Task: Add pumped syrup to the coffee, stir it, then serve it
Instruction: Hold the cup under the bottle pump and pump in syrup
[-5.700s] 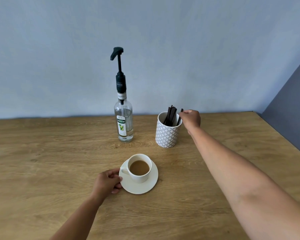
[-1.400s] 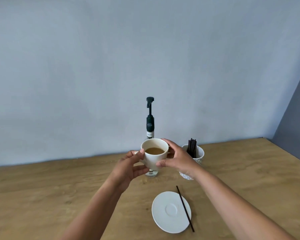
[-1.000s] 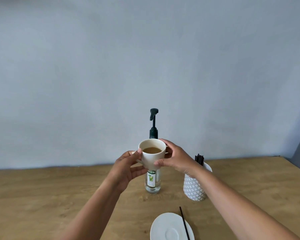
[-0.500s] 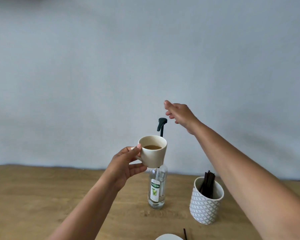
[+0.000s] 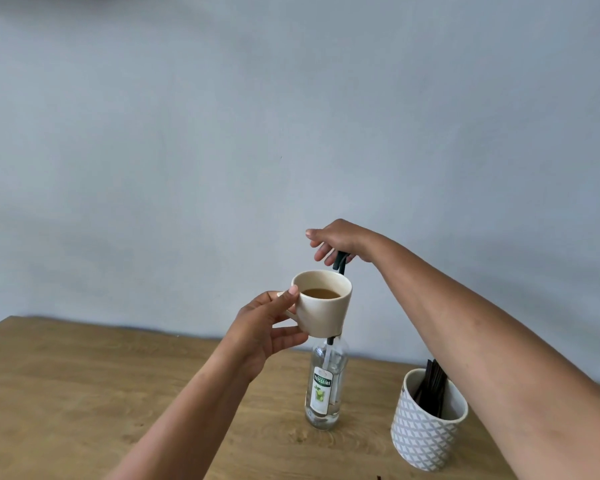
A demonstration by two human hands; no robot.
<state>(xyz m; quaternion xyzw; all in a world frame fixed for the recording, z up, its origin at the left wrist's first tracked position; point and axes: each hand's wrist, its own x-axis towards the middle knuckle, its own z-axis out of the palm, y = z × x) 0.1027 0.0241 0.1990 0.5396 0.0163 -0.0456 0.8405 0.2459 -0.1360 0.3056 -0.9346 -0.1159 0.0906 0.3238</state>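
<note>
Now, change: half a second back my right hand (image 5: 340, 242) hung open above the pump head (image 5: 340, 260); it has since dropped onto it, palm down.
Right grip: fingers loosely spread over the pump head, pressing on it without pinching.
Left grip: left hand (image 5: 267, 323) pinches the cup (image 5: 326, 313) at its handle side.
Cup position: raised in front of the syrup bottle (image 5: 323, 389), rim just below the spout, coffee (image 5: 319, 293) inside.
Meaning: I judge the first pump is about to start.

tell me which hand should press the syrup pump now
Right. The right hand already rests on the pump head, while the left hand holds the coffee cup raised beside the spout.
</note>
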